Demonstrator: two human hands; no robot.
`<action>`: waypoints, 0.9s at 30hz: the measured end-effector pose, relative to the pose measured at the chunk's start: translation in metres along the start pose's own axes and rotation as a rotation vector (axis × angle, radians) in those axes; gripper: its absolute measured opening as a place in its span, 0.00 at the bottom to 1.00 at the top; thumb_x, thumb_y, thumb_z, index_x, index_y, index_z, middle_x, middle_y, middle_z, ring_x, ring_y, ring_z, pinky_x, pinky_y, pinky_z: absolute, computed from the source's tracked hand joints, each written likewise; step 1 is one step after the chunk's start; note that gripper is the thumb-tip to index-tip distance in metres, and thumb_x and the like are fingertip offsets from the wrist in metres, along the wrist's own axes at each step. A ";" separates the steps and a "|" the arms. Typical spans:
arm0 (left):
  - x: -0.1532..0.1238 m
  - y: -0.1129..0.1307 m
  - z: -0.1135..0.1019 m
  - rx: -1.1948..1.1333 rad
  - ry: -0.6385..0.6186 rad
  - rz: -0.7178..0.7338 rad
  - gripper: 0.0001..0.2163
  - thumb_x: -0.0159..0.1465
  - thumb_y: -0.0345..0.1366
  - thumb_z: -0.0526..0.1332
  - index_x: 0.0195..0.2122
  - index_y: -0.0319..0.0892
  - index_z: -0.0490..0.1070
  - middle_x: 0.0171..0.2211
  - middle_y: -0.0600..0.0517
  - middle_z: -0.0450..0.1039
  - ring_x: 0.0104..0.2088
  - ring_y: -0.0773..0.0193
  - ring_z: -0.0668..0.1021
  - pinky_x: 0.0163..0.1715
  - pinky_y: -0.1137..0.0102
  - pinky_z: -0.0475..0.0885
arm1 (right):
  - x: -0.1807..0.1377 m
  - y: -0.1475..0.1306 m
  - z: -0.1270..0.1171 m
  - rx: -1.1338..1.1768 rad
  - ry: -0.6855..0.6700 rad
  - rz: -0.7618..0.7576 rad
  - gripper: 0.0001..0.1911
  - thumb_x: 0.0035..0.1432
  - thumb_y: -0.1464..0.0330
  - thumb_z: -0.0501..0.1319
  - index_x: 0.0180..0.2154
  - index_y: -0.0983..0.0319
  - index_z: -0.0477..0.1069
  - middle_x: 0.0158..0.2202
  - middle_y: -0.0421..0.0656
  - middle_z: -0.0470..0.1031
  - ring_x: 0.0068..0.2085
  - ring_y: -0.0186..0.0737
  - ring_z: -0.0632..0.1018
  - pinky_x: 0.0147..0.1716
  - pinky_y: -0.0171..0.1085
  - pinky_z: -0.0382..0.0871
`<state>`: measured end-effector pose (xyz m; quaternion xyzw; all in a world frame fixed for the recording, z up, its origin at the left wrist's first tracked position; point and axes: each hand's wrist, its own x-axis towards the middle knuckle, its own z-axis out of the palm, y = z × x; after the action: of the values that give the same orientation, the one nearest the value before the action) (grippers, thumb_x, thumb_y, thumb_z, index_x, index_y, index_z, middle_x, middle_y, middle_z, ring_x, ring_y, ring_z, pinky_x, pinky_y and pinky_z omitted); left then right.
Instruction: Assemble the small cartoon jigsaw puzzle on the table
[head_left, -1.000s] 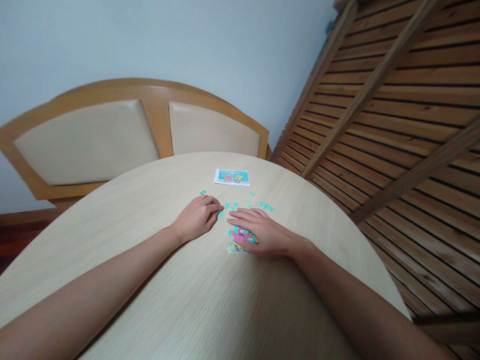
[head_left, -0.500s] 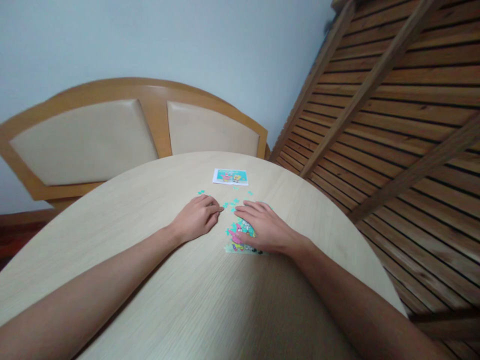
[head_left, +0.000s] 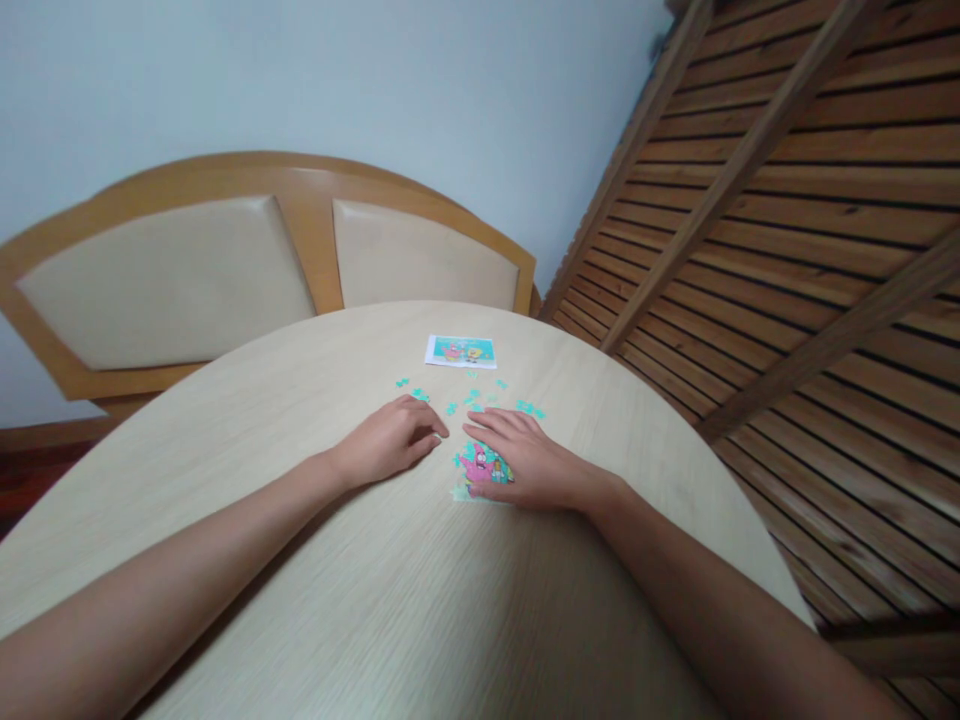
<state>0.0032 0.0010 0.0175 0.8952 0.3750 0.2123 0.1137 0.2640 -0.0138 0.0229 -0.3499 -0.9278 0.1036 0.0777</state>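
Jigsaw patch [head_left: 478, 467], a small joined cluster with a pink cartoon figure on teal, lay flat on the round tabletop [head_left: 375, 600], past its middle and toward the far edge. The right hand [head_left: 529, 462] rested palm-down on the patch's right side. Its grip was spread, the fingers long and flat against the pieces, pressing rather than pinching anything. Just beside it, the left hand [head_left: 390, 440] sat on the bare wood. Its grip was loosely curled, thumb and forefinger tips close together at the patch's upper left corner. Whether a piece sat between them could not be told.

By the look of it, the work was at the stage of steadying the joined part while a piece was seated. Another piece would call for a fine fingertip pinch among the loose teal pieces [head_left: 530, 408] scattered just beyond both hands. Farther on, near the far edge, lay the reference picture [head_left: 461, 351]. A padded wooden chair back [head_left: 300, 250] stood behind.
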 end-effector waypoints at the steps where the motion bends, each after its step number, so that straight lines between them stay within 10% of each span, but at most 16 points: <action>1: 0.000 0.000 0.000 -0.029 -0.013 -0.028 0.08 0.67 0.33 0.59 0.42 0.43 0.78 0.39 0.49 0.80 0.42 0.58 0.78 0.48 0.62 0.71 | 0.000 0.001 0.001 0.006 0.002 0.009 0.43 0.60 0.43 0.59 0.68 0.61 0.59 0.70 0.52 0.57 0.70 0.58 0.57 0.67 0.57 0.49; 7: -0.001 -0.002 -0.001 -0.237 -0.132 -0.069 0.13 0.63 0.33 0.62 0.48 0.41 0.76 0.34 0.52 0.78 0.31 0.64 0.77 0.33 0.71 0.70 | 0.000 0.006 0.003 0.029 0.011 0.020 0.42 0.60 0.43 0.60 0.68 0.59 0.59 0.71 0.52 0.57 0.70 0.59 0.57 0.67 0.58 0.50; 27: 0.001 0.031 -0.013 -0.133 -0.275 0.053 0.05 0.60 0.34 0.69 0.37 0.43 0.78 0.34 0.51 0.80 0.38 0.60 0.79 0.41 0.68 0.71 | 0.001 0.007 0.005 0.014 0.007 0.023 0.42 0.60 0.45 0.61 0.67 0.60 0.60 0.71 0.52 0.56 0.70 0.58 0.56 0.67 0.58 0.50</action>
<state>0.0168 -0.0193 0.0402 0.9158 0.3175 0.1151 0.2173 0.2665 -0.0087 0.0161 -0.3606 -0.9226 0.1095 0.0822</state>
